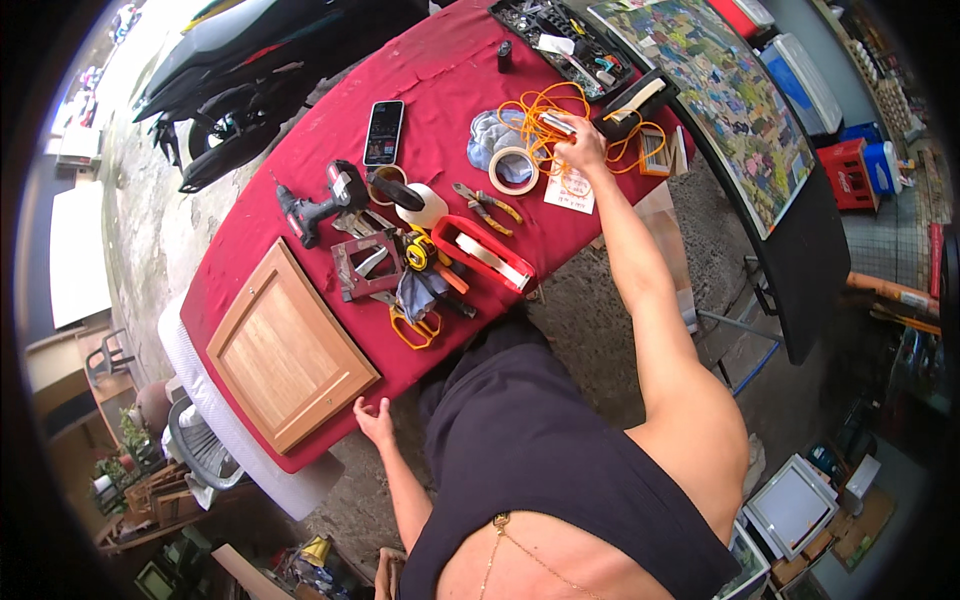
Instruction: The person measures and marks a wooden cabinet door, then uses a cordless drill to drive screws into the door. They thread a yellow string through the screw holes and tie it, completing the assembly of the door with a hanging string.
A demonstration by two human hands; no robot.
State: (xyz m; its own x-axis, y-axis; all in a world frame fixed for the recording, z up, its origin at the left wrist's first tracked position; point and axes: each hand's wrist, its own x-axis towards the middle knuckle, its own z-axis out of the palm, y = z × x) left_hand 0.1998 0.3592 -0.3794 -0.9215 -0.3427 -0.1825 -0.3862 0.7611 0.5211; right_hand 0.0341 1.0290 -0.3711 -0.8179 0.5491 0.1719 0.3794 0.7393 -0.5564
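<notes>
My right hand [582, 150] reaches across the red-covered table, its fingers closed on a small pale object [557, 124] whose kind I cannot make out. Around it loops an orange cord [570, 92]. A roll of tape [514, 171], a crumpled grey-blue cloth [490, 138] and a paper with handwriting [568, 197] lie beside that hand. Down at the table's near edge, my left hand [376, 422] is empty with its fingers apart. It is close to the corner of a wooden cabinet door [292, 345] lying flat; whether it touches the door I cannot tell.
A cordless drill [322, 203], phone [384, 132], pliers [488, 208], tape measure [418, 250], orange-handled scissors [415, 328] and red tray [484, 253] crowd the table's middle. A toolbox [565, 45] stands far right. Beyond the table are a motorcycle [260, 70] and a jigsaw puzzle board [720, 95].
</notes>
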